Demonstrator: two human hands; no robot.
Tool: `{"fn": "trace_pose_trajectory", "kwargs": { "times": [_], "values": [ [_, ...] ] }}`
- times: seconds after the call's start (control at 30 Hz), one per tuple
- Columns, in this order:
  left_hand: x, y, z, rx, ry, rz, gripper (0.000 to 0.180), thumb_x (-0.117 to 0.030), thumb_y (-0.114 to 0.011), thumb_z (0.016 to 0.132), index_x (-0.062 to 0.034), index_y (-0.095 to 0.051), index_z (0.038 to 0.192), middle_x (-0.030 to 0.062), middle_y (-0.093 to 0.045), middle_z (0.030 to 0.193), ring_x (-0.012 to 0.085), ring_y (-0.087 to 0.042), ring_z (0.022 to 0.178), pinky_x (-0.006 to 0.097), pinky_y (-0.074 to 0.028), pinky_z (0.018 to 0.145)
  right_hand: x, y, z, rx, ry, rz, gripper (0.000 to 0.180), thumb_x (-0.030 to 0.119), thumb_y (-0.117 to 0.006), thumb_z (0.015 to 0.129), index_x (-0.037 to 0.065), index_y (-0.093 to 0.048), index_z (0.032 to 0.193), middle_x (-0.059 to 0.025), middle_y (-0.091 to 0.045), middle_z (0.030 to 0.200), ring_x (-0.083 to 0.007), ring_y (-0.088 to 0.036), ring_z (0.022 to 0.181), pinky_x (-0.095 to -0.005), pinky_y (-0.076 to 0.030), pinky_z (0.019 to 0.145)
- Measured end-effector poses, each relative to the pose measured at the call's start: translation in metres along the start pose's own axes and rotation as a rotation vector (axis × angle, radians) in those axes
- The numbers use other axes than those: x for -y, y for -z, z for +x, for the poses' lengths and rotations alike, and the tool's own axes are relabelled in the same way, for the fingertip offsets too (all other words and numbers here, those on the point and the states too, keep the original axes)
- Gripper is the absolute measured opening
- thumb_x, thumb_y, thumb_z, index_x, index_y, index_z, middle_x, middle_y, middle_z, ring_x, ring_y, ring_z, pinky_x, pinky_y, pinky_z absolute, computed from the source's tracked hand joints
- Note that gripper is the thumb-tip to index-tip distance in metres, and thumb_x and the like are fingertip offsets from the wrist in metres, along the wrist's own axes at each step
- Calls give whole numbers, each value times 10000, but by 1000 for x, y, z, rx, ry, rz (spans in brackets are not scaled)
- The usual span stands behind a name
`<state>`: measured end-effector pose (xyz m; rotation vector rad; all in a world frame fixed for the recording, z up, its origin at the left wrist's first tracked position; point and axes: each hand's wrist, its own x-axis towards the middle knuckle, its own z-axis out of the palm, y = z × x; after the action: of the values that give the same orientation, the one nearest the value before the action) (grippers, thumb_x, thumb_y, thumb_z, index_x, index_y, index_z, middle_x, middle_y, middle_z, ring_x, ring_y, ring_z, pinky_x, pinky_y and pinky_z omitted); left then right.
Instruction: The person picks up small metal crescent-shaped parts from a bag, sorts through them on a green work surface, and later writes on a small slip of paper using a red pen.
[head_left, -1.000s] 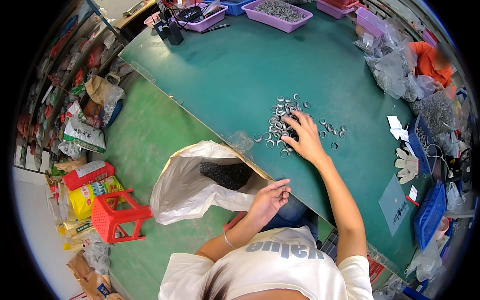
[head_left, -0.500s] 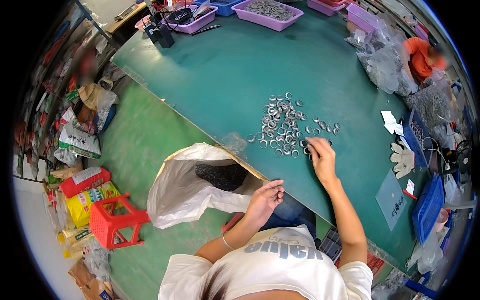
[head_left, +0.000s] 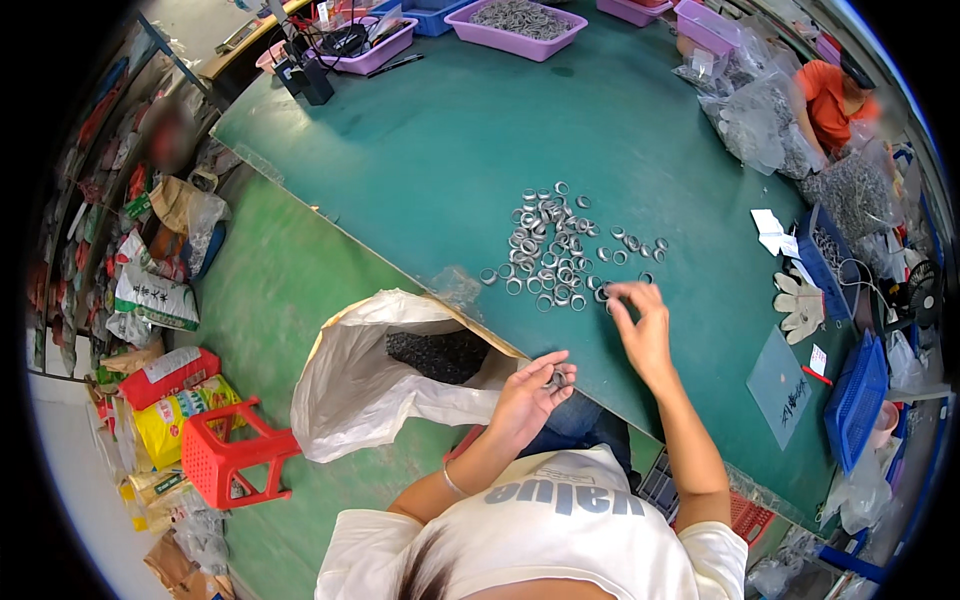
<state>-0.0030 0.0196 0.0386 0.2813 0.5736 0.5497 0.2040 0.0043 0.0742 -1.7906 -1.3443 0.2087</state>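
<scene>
Many small grey metal rings (head_left: 548,262) lie in a loose spread on the green tabletop (head_left: 430,170), with several strays to their right. My left hand (head_left: 530,395) is palm up just off the table edge, its fingers curled round a metal ring (head_left: 556,379); whether more rings lie under it is hidden. At the near right side of the spread, my right hand (head_left: 648,335) has its thumb and forefinger closing on a metal ring (head_left: 602,294) at the fingertips. A large white sack (head_left: 345,400) gapes open beside my left hand, with dark small pieces (head_left: 435,355) inside.
A red stool (head_left: 235,455) stands on the floor at left. Purple trays (head_left: 515,30) line the far edge. At right are a glove (head_left: 800,305), a blue basket (head_left: 855,400) and bagged parts (head_left: 760,125). A person in orange (head_left: 832,105) sits beyond the bags.
My left hand has turned to show a ring in its curled fingers. My right hand stays by the spread, its thumb and forefinger at another ring. The whole view has shifted slightly.
</scene>
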Motion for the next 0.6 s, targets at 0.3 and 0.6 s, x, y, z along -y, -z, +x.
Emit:
{"fn": "trace_pose_trajectory", "kwargs": {
  "times": [0.3, 0.6],
  "values": [
    [-26, 34, -19, -200, -264, 290, 257, -33, -503, 946, 21, -573, 1187, 53, -616, 898, 136, -591, 811, 287, -508, 772, -36, -4, 1, -14, 70, -207, 96, 53, -681, 791, 13, -672, 878, -97, -641, 961, -297, -562, 905, -386, -427, 823],
    [-53, 68, -31, -396, -888, 1620, 412, 29, -512, 883, -7, -468, 1291, 195, -476, 1307, 262, -536, 1134, 344, -425, 979, 19, 9, -26, 229, 52, 154, 79, 20, -692, 780, -4, -676, 853, -98, -657, 972, -262, -589, 926, -361, -452, 849]
  ]
}}
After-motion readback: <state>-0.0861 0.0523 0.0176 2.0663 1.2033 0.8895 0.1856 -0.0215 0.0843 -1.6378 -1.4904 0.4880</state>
